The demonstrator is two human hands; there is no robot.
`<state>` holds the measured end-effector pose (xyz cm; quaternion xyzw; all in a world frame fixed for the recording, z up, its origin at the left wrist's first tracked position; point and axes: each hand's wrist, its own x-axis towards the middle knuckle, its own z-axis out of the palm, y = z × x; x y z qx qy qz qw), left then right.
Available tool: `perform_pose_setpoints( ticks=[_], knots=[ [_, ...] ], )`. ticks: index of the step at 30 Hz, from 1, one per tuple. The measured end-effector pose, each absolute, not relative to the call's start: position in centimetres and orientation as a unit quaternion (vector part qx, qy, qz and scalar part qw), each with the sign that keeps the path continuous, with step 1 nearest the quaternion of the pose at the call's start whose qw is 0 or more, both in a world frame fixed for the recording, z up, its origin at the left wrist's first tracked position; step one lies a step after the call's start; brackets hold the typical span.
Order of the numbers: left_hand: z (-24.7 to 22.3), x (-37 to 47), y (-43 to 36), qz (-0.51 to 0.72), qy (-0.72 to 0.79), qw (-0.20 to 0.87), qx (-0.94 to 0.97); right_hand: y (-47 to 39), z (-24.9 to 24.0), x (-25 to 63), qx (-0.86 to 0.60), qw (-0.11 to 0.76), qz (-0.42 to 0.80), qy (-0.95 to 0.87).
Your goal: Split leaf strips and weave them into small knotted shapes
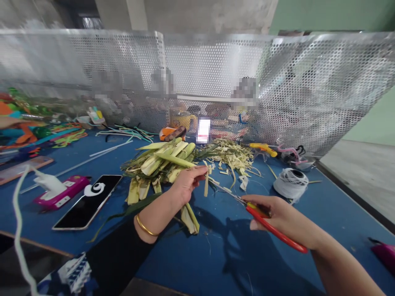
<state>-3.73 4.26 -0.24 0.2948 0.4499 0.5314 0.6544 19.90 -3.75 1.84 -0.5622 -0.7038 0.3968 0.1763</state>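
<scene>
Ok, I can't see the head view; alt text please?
The right hand points red-handled scissors toward a pale plant strip pinched in the left hand. Pale-green stalks lie beyond the left hand on a blue table, with a white thread spool to the right.

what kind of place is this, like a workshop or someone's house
Probably a small craft workshop, rather than a home: pale green plant strips and a ball of white string lie on a blue table backed by a perforated metal screen.
</scene>
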Motion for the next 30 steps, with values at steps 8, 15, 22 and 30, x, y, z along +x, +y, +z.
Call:
perform_pose_setpoints(
  ticks=[8,15,22,30],
  knots=[
    [0.2,-3.5,4.0,0.555,0.372,0.712,0.214,-3.5,1.0,19.5,-0.508,0.250,0.461,-0.683],
    [0.0,-3.6,4.3,0.607,0.331,0.704,0.164,-4.1,1.0,18.5,-0.432,0.255,0.477,-0.722],
    [0.1,-3.4,3.9,0.615,0.328,0.704,0.135,-3.7,-1.3,16.7,-0.592,0.256,0.315,-0.696],
    [-0.3,-2.9,3.6,0.616,0.313,0.711,0.130,-3.7,-2.0,16.1,-0.608,0.277,0.231,-0.707]
  ],
)
